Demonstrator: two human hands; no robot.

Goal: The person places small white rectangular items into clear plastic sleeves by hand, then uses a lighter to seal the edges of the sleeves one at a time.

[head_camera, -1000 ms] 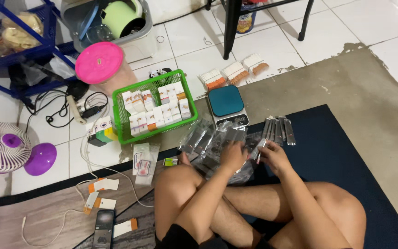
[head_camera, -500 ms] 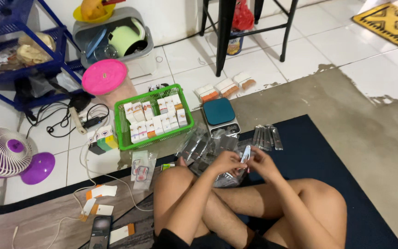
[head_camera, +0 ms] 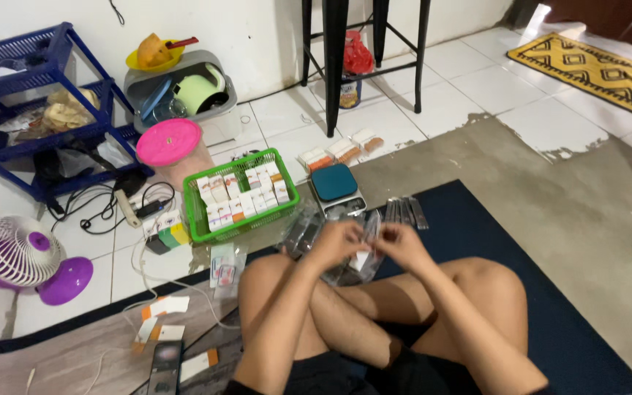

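I sit cross-legged on a dark blue mat (head_camera: 521, 249). My left hand (head_camera: 336, 242) and my right hand (head_camera: 398, 240) are raised together over my shins, both pinching one small clear plastic packet (head_camera: 366, 234) between them. Under the hands lies a heap of clear packets (head_camera: 309, 230). A row of several filled silvery packets (head_camera: 404, 211) lies just beyond my right hand. A small scale with a teal top (head_camera: 334, 184) stands behind the heap.
A green basket (head_camera: 195, 223) of small white and orange boxes stands at left. Behind it are a pink-lidded jar (head_camera: 169, 142), a grey bin (head_camera: 222, 95) and a blue rack (head_camera: 9, 139). A purple fan (head_camera: 16, 252), cables and a black stool (head_camera: 334, 66) are nearby.
The view has tilted up and pulled back. Both hands lifted off the packet heap and came together, holding one packet up between them.
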